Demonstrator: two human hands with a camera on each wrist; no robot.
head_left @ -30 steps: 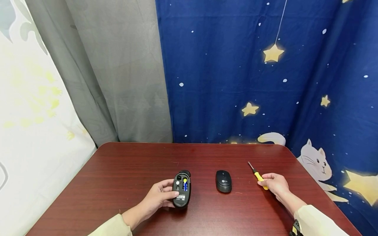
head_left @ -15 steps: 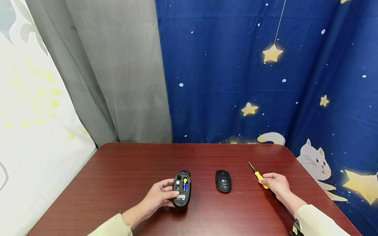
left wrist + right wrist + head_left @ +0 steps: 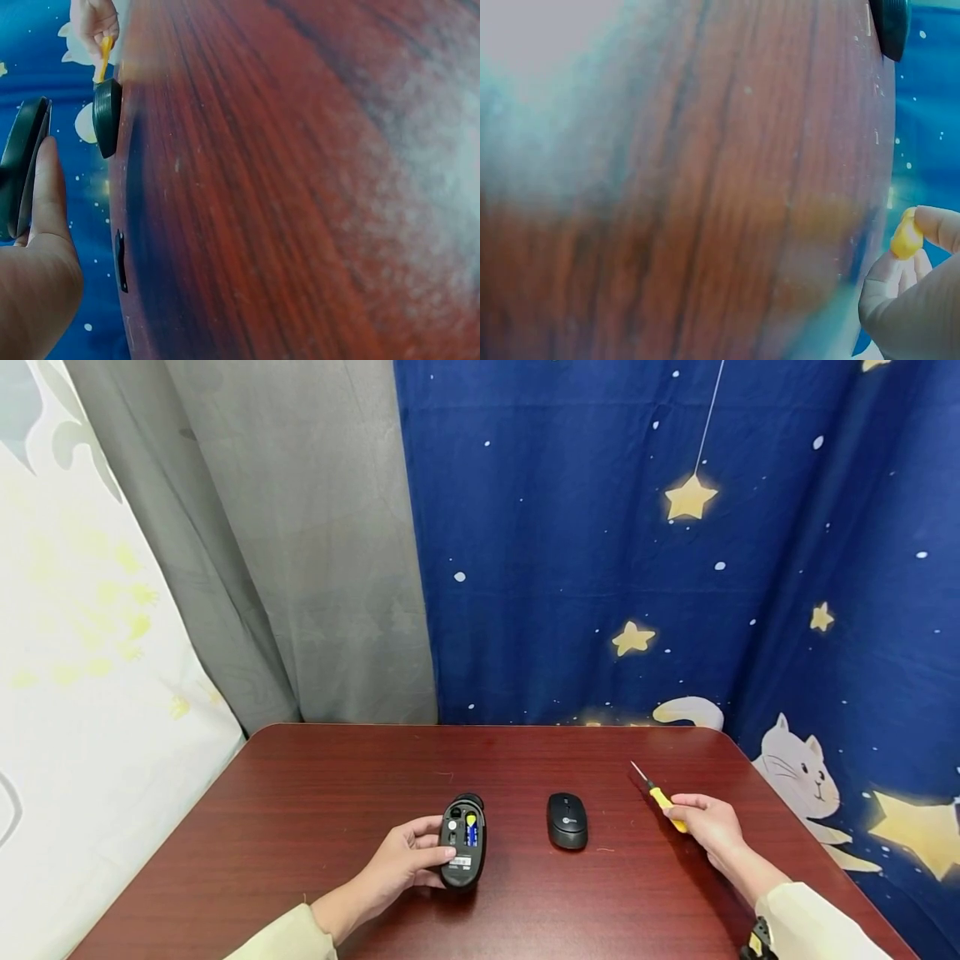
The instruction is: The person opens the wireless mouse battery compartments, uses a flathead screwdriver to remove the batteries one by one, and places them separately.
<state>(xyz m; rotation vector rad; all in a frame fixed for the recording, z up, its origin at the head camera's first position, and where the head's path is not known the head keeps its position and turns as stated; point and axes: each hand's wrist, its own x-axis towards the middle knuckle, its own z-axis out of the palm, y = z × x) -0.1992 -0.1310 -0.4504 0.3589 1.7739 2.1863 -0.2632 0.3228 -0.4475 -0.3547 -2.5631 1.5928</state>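
Observation:
My left hand (image 3: 405, 858) grips a black computer mouse (image 3: 462, 864) turned underside up, its thumb on the bottom face. The battery slot is uncovered, with a blue-and-yellow battery (image 3: 471, 829) inside. My right hand (image 3: 708, 829) pinches the yellow handle of a screwdriver (image 3: 660, 797) between thumb and fingers. Its thin metal shaft points away to the upper left, above the table. In the right wrist view only the yellow handle end (image 3: 907, 238) shows. A second black mouse (image 3: 567, 821) lies right side up between the hands, touched by neither.
Both hands work over a dark red wood-grain table (image 3: 337, 777). A small flat black piece (image 3: 121, 261) lies on it in the left wrist view; its kind is unclear. Grey and blue star-patterned curtains (image 3: 540, 543) hang behind the far edge.
My right hand has shifted slightly right, and the screwdriver has come up off the table with its shadow now apart from it. The left hand and both mice stay put.

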